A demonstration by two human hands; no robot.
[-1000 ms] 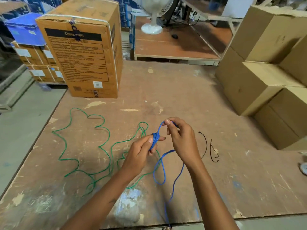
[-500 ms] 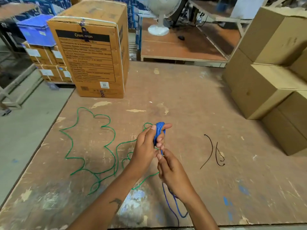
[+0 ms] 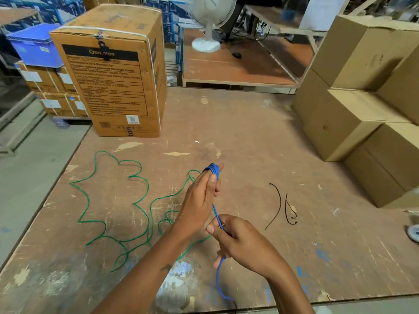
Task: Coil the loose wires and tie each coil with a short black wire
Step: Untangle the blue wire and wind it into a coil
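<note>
My left hand [image 3: 201, 196] is raised above the table's middle and grips a small coil of the blue wire [image 3: 213, 169] wound around its fingertips. A taut blue strand runs down from the coil into my right hand [image 3: 240, 241], which pinches it; the tail hangs below toward the table's front edge. A long green wire [image 3: 145, 189] lies loose in wavy loops on the left of the wooden table [image 3: 249, 137]. Two short black wires [image 3: 280, 205] lie on the table right of my hands.
A tall printed cardboard box [image 3: 113, 73] stands at the table's back left. Plain cardboard boxes [image 3: 358, 123] are stacked along the right side. A white fan [image 3: 210, 21] stands on a second table behind. A round object [image 3: 413, 232] sits at the right edge.
My right hand has dropped from above the coil to below it, drawing the blue strand down. The coil on my left hand has grown and the loose blue tail is shorter.
</note>
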